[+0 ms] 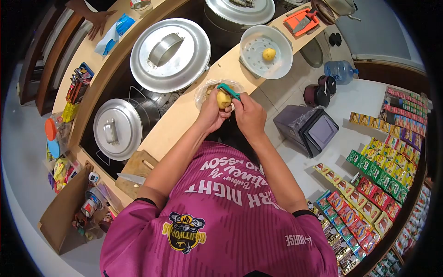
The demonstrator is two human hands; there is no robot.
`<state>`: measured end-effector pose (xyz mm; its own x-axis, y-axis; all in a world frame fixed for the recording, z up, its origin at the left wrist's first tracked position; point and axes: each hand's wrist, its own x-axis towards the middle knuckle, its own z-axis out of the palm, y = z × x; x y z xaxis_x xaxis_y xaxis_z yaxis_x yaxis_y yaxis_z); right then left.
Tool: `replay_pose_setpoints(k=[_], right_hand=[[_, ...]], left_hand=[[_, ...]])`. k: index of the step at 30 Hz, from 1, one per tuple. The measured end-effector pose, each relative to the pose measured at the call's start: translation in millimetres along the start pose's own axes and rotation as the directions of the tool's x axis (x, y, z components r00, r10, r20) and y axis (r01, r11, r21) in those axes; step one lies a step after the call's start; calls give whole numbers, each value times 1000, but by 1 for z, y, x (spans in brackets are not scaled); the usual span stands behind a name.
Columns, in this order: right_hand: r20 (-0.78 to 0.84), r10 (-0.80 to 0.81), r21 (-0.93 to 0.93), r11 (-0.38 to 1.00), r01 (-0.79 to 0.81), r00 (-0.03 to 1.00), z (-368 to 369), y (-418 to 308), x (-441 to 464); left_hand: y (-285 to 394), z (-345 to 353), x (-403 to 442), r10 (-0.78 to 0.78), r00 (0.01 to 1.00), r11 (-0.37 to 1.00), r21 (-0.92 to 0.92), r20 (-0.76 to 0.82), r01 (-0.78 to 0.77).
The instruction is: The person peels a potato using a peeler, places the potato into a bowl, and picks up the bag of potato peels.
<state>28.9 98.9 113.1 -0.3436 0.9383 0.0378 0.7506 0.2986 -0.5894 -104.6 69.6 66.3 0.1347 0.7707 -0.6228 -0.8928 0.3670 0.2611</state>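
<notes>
A yellow potato (pixel 223 99) is held in my left hand (pixel 212 111), over the inner edge of the wooden counter. My right hand (pixel 249 115) is closed on a green peeler (pixel 229 91), whose head lies against the top of the potato. Just behind them a clear plastic bag (pixel 200 94) with peelings rests on the counter (pixel 173 123). Farther back and to the right, a white strainer bowl (pixel 278 67) holds one peeled potato (pixel 269 54).
Large lidded pots (pixel 184 71) stand beyond the counter. A knife (pixel 131 178) lies on a cutting board (pixel 134 167) at the left. An orange dustpan (pixel 293 24) is at the far right end. A bin (pixel 300 124) stands on the right. Another person's hand (pixel 95 21) rests at upper left.
</notes>
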Motion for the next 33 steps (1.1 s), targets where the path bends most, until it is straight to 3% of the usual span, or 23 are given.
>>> replay_pose_setpoints(k=[8,13,15,21,27,33], right_hand=[[15,81,-50,995,-80,997,-9,32,14],[-50,-3,65,998,6,999,-1,37,21],[118,-128,-221,963,152,985,9,45,23],[62,-128,-316,938,141,990,6,37,24],[93,-74,-265,960,96,993,2,35,18],[115,24,-125,992,-9,993,8,30,10]], left_hand=[[7,-2,-17,-133,973,991,52,190,125],[14,-25,-6,-195,969,979,-24,154,201],[14,-31,-6,-199,967,978,-35,158,207],[18,-40,0,-142,971,989,-10,194,147],[13,-40,3,-100,993,995,24,58,99],[7,-28,3,-60,997,993,107,47,55]])
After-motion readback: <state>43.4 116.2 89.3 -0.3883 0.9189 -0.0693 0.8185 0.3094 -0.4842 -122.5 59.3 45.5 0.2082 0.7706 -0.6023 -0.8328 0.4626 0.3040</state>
